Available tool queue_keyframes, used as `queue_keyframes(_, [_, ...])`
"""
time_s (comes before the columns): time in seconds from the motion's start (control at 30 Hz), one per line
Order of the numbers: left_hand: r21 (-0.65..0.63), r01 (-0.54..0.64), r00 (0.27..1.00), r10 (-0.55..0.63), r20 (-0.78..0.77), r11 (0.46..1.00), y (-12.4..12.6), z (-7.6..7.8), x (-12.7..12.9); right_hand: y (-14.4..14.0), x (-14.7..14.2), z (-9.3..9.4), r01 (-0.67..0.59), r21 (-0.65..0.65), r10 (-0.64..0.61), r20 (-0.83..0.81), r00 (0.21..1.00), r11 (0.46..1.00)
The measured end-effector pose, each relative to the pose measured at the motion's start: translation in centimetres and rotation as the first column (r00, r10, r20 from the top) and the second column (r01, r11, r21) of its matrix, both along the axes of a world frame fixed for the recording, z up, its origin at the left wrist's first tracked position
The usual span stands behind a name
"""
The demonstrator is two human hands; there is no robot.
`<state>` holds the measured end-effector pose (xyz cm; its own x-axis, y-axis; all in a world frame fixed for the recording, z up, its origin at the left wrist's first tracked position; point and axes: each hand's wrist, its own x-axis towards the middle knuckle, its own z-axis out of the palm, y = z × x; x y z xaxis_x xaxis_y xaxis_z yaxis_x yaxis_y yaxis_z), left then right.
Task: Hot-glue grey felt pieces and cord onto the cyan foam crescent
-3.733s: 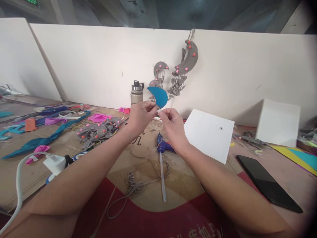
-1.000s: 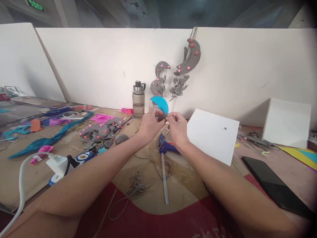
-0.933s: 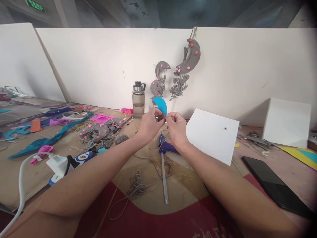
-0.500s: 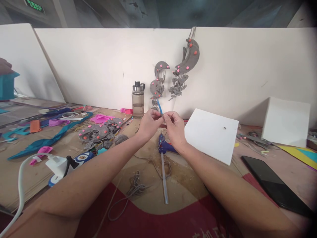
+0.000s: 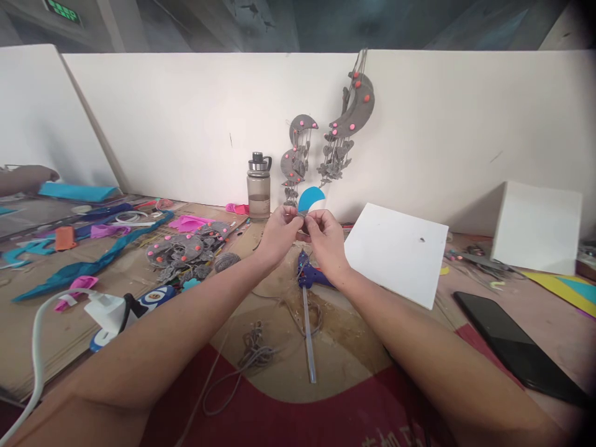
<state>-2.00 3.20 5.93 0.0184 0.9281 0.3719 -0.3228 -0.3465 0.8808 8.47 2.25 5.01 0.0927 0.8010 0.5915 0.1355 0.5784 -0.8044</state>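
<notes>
Head view, left to right: at nine o'clock a white plug (image 5: 103,308) and a heap of grey moon cutouts (image 5: 186,251) lie on the table (image 5: 65,335). A water bottle (image 5: 258,186) stands at eleven o'clock of my left hand (image 5: 279,233). Both hands meet at centre, fingertips pinched shut on the lower edge of a blue moon piece (image 5: 311,198), which stands just above them; my right hand (image 5: 327,239) touches the left. A blue glue gun (image 5: 311,277) lies below at six o'clock. At three o'clock sit a white board (image 5: 395,254) and a black phone (image 5: 512,347).
</notes>
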Motion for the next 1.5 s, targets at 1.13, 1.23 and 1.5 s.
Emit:
queue_keyframes(1.13, [-0.086, -0.136, 0.942, 0.156, 0.298, 0.987, 4.8, -1.4, -5.2, -1.4, -0.4, 1.4, -0.216, -0.066, 0.217, 0.536, 0.816, 0.974])
queue_keyframes(1.23, [-0.111, -0.147, 0.928, 0.176, 0.329, 0.983, 5.7, -2.5, -6.1, -1.3, 1.0, 2.9, -0.192, -0.041, 0.173, 0.643, 0.746, 0.98])
queue_keyframes(1.5, [-0.132, -0.143, 0.932, 0.178, 0.315, 0.981, 6.4, -4.2, -6.0, -0.7, 5.3, -0.6, 0.066, -0.2, 0.188, 0.97, 0.152, 0.978])
